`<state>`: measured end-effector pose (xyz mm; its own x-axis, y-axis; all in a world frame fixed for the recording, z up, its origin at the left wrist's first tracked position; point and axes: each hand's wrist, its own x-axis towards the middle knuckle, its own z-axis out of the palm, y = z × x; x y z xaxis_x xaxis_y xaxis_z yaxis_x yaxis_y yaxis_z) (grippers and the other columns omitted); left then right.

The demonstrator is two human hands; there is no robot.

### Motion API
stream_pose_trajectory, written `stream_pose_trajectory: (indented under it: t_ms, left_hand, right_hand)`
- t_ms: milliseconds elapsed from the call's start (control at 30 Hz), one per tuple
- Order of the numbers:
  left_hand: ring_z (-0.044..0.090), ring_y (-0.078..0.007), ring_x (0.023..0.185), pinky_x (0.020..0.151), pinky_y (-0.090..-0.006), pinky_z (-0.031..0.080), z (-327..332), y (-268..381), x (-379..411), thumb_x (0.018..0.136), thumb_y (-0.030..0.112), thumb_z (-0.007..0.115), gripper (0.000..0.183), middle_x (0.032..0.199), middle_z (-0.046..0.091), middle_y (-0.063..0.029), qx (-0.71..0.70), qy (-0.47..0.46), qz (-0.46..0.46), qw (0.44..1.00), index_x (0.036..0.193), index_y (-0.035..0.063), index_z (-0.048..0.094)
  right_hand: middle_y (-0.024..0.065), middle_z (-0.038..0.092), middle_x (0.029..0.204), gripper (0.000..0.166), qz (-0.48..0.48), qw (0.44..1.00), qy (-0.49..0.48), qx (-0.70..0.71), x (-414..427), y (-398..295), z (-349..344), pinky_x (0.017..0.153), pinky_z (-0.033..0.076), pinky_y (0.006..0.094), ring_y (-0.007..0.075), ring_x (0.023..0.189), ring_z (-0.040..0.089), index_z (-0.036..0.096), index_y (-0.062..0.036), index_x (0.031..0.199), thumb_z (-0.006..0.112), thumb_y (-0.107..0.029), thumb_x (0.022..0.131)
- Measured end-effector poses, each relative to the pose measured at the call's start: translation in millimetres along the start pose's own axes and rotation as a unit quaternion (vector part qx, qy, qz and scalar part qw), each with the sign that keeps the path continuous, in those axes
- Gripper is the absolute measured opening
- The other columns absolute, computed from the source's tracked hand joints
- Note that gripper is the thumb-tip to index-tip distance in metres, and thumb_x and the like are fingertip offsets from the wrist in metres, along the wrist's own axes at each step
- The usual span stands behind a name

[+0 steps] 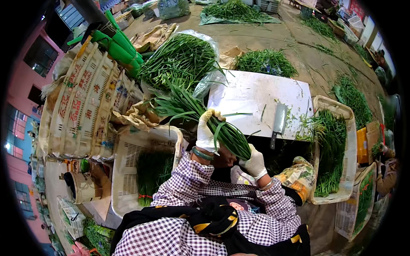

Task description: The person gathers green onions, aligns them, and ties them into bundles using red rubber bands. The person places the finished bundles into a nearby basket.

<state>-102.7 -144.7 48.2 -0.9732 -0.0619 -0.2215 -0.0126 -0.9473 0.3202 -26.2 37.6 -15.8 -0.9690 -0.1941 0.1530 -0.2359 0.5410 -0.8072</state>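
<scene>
A thick bunch of long green leafy stalks (229, 132), which look like garlic chives, lies across both gloved hands above my lap. My left hand (209, 128), in a white glove, is wrapped around the middle of the bunch. At its lower right end, my right hand (254, 161), gloved too, grips the stalk ends. Beyond them a white board (243, 96) bears scattered leaf scraps and a cleaver (279, 118), whose dark handle sticks out over the near edge. An open plastic bag heaped with the same greens (182, 59) stands past the leaf tips.
A crate (117, 182) with tied greens is at left, another crate (350, 150) with loose greens at right. Stacked white crates (83, 105) and green wrapped bundles (120, 48) rise at upper left. Piles of greens (266, 62) lie on the floor. A person (388, 176) sits far right.
</scene>
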Motion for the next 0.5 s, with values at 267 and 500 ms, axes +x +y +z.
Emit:
stream_pose_trajectory:
  t_ms: [267, 500]
  left_hand:
    - [0.054, -0.0146, 0.066, 0.075, -0.0333, 0.051, 39, 56, 34, 0.082, 0.009, 0.062, 0.022, 0.071, 0.054, -0.0004, 0.044, -0.011, 0.123, 0.991, 0.102, 0.0046, 0.055]
    - [0.058, -0.0127, 0.082, 0.081, -0.0271, 0.050, 8, 100, 36, 0.085, 0.002, 0.060, 0.022, 0.094, 0.063, -0.0071, 0.301, -0.073, 0.135, 0.941, 0.106, 0.0006, 0.059]
  right_hand:
    - [0.0184, 0.065, 0.090, 0.046, 0.004, 0.996, 0.042, -0.079, 40, 31, -55, 0.073, 0.051, 0.0427, 0.0372, 0.085, 0.063, 0.055, -0.0075, 0.109, 0.070, -0.013, 0.066]
    - [0.0228, 0.065, 0.095, 0.039, 0.239, 0.938, -0.018, -0.249, 99, 108, -66, 0.077, 0.049, 0.0458, 0.0400, 0.092, 0.062, 0.055, -0.0078, 0.111, 0.065, -0.014, 0.074]
